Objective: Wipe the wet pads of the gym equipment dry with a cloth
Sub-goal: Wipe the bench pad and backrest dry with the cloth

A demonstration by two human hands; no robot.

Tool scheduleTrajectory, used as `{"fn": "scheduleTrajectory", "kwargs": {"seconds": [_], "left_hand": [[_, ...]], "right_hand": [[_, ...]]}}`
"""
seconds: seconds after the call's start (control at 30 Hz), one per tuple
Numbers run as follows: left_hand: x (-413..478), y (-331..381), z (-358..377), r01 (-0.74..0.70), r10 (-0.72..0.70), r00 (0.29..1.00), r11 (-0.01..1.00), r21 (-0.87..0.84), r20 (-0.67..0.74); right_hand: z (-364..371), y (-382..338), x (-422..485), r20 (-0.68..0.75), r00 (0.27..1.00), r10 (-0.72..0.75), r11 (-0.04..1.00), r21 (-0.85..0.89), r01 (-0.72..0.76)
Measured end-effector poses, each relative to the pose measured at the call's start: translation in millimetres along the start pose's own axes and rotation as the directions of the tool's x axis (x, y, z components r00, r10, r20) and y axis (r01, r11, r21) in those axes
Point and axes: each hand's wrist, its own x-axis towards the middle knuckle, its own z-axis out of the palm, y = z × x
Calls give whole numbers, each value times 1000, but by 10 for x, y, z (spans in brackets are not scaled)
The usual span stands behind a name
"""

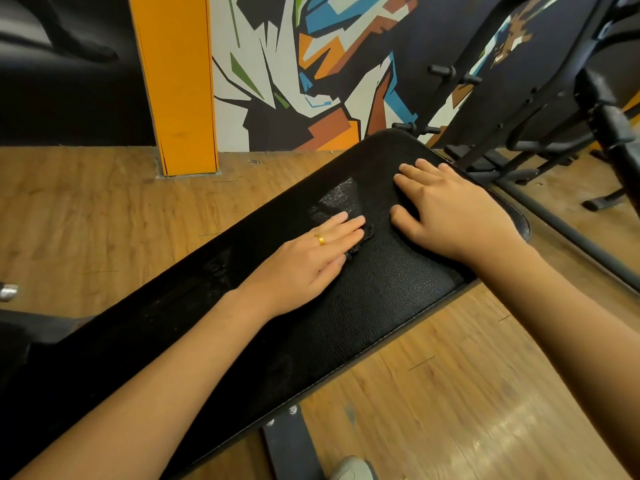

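Flat, ungripping, left hand [311, 258] presses cloth [341, 206] mid-pad [381, 306]; right hand [453, 216] splayed near far edge.

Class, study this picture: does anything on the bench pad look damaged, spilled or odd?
A dull wet smear marks the pad beside the left hand, which presses a dark cloth. The right hand lies flat. No damage shows.

Grained leatherette pad [381, 289] (glossy), wood-look floor [86, 209]
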Motion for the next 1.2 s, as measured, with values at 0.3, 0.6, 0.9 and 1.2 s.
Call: {"fn": "scheduleTrajectory", "kwargs": {"seconds": [0.3, 0.6, 0.9, 1.2], "left_hand": [[456, 213, 72, 44, -43, 998, 999, 7, -43], [-267, -3, 3, 246, -243, 965, 969, 14, -95], [-237, 19, 89, 465, -464, 861, 884, -46, -209], [495, -164, -42, 721, -718, 657, 687, -88, -230]], "right_hand": [[13, -9, 9, -14, 1000, 8, 999, 35, -8], [-16, -5, 2, 2, 1000, -7, 1000, 17, 7], [15, 1, 0, -15, 1000, -17, 1000, 10, 17], [0, 12, 13, -9, 1000, -16, 1000, 27, 16]]}}
